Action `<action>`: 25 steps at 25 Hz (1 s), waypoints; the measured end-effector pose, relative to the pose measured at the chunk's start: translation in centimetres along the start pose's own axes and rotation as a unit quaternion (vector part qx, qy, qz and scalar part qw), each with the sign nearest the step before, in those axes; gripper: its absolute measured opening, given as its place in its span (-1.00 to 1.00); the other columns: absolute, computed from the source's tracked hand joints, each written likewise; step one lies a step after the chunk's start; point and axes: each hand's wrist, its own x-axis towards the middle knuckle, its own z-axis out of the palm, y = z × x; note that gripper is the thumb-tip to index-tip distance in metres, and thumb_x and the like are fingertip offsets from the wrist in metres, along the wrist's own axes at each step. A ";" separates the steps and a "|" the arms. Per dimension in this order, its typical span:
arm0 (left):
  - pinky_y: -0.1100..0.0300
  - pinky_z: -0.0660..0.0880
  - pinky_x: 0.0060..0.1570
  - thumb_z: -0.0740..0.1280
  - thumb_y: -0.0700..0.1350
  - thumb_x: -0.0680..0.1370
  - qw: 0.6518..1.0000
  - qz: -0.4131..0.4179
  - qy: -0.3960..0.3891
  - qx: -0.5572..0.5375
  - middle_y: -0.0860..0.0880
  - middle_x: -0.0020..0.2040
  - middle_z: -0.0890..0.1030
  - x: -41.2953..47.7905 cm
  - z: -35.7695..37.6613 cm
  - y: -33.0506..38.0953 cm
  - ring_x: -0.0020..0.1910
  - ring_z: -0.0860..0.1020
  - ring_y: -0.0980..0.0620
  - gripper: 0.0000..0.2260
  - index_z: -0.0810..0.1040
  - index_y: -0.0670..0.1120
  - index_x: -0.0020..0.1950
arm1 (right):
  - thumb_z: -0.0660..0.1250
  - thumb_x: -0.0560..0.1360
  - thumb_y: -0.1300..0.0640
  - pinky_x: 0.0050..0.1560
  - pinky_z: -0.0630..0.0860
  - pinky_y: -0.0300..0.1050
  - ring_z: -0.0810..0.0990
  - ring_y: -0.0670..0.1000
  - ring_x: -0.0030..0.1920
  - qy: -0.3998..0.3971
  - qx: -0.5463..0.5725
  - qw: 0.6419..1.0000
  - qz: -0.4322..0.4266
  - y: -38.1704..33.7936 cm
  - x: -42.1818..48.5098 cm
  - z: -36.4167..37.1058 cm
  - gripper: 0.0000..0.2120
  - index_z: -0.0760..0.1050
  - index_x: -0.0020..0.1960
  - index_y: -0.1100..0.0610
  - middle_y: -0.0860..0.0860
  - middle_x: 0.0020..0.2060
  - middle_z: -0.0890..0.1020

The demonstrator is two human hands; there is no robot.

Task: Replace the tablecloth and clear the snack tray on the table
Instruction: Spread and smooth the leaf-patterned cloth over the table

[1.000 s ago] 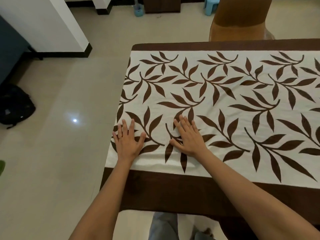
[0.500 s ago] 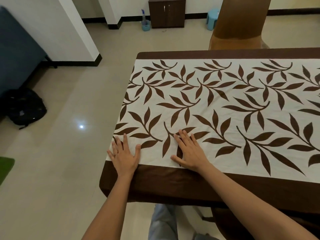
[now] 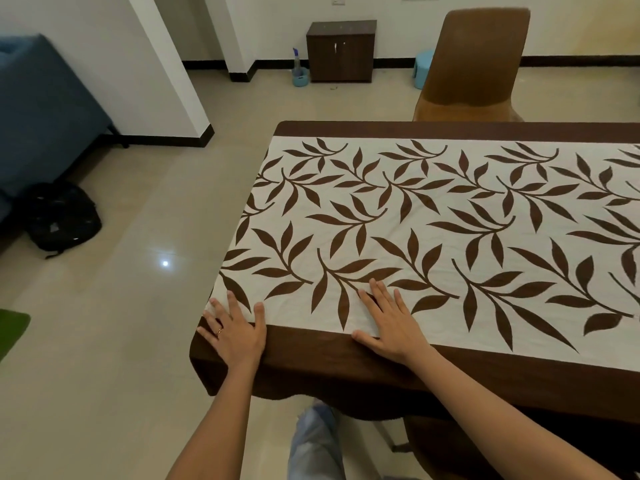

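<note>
On tablecloth [image 3: 433, 216]: both hands flat; chair [image 3: 474, 64] beyond; sofa [image 3: 41, 109] left.

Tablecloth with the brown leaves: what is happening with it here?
A person lays both hands flat on the leaf-print tablecloth, which lies spread out. The left hand rests at the near corner, on the brown border; the right hand rests beside it, on the white panel's edge. It looks like smoothing. No snack tray is in view.
</note>
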 end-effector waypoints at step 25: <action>-0.29 -0.25 0.42 -0.08 0.36 0.55 0.887 0.368 -0.243 0.138 -0.07 0.56 -0.30 -16.6 6.4 24.5 0.52 -0.30 -0.22 -0.31 -0.27 0.11 0.56 | -0.32 0.34 -0.48 0.46 -0.30 0.10 -0.29 0.07 0.53 -0.006 0.065 0.973 0.222 18.6 -16.1 -1.9 -0.13 -0.29 0.54 -0.07 0.03 0.53 -0.27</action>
